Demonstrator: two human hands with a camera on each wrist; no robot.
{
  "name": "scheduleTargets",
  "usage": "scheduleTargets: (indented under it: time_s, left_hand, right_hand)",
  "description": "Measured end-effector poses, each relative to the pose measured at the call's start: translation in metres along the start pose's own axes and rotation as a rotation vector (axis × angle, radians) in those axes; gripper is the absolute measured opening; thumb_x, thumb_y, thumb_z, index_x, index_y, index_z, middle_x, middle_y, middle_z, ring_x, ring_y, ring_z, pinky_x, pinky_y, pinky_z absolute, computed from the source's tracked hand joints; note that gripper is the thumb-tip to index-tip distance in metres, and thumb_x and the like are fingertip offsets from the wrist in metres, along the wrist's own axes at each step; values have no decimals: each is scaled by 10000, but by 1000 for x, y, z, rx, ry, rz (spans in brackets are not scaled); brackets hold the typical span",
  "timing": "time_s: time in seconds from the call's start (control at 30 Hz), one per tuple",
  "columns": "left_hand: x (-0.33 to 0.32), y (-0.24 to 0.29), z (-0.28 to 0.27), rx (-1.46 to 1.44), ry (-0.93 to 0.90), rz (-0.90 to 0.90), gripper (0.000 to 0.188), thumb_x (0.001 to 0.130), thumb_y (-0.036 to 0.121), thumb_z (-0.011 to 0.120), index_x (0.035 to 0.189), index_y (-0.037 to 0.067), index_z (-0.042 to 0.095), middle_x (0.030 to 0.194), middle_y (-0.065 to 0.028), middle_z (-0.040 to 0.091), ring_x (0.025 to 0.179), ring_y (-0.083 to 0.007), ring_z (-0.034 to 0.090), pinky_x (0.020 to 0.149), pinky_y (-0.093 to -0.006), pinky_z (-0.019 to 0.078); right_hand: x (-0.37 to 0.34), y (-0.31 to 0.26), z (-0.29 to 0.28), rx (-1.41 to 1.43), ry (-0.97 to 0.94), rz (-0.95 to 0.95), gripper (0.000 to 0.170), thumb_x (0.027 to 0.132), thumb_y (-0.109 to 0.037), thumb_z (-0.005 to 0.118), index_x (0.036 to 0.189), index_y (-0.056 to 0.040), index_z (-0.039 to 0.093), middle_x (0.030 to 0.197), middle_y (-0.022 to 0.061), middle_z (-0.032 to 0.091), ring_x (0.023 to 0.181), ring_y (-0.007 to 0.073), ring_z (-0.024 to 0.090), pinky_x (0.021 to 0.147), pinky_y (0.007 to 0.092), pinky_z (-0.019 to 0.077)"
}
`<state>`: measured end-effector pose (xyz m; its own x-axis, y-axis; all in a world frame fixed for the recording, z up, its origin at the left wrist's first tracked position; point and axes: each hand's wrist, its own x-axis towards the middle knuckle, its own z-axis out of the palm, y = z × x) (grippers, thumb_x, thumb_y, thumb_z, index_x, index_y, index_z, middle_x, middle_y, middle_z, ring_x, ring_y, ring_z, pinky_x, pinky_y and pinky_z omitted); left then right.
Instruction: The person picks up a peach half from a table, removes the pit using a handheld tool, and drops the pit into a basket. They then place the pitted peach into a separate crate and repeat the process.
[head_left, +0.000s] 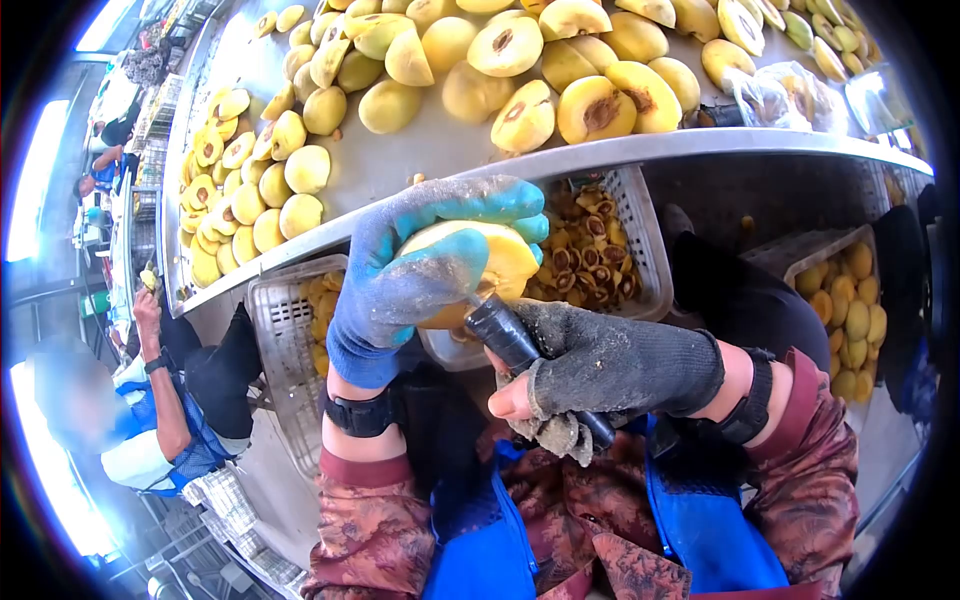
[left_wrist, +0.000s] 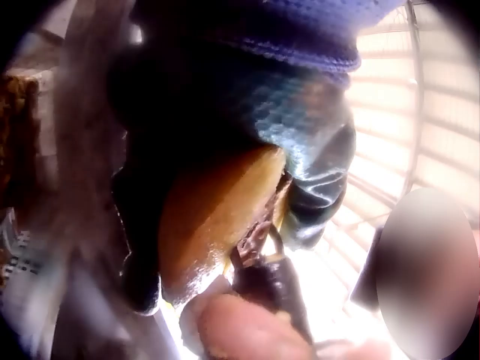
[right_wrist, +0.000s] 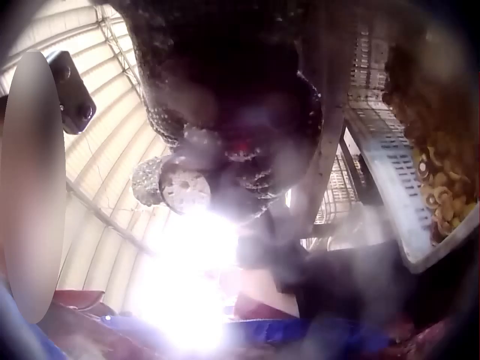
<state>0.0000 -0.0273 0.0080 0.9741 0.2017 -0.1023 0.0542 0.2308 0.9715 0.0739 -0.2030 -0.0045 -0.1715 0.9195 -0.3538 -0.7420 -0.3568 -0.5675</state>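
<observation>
My left hand (head_left: 385, 285), in a blue glove, grips a yellow peach half (head_left: 512, 265) above my lap, just in front of the table edge. My right hand (head_left: 640, 360), in a dark grey glove with bare fingertips, holds a black-handled pitting tool (head_left: 500, 328). The tool's working end meets the peach. In the left wrist view, its metal loop (left_wrist: 255, 244) lies at the cut side of the peach (left_wrist: 214, 206), with a bare thumb (left_wrist: 255, 330) close by the handle. Backlight darkens the right hand (right_wrist: 232, 112) in the right wrist view, where the handle's round end (right_wrist: 186, 191) shows.
Many peach halves (head_left: 600, 108) lie on the metal table (head_left: 375, 165), beside a clear plastic bag (head_left: 790, 97). Below stand crates, one with brown pit pieces (head_left: 590, 245), another with yellow fruit (head_left: 848, 320). Another person (head_left: 180, 400) sits at the left.
</observation>
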Motion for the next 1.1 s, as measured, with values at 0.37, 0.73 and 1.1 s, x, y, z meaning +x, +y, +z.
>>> scheduleTargets:
  time_s: [0.37,0.73,1.1]
  left_hand:
    - [-4,-1,1,-66,-18,46,587,845,342,694,1177,-124,561,1125,-266,631,965,-350,673,838,-450,568]
    - [-6,6,7,-42,30,-3,703,845,480,640,1204,-115,536,1140,-261,622,954,-359,670,808,-455,578]
    - [6,-15,9,-224,229,90,597,993,458,445,1300,-54,462,1159,-206,618,995,-284,655,855,-383,558]
  right_hand:
    - [-3,-13,9,-89,-16,111,250,854,-131,694,957,-60,477,752,28,581,564,99,577,471,232,472]
    - [-5,-7,9,306,-155,68,208,859,-133,672,990,-65,527,772,4,552,636,62,527,567,187,412]
    - [4,-18,16,1,28,-9,284,861,-69,642,1110,-45,508,737,29,569,613,90,574,535,250,449]
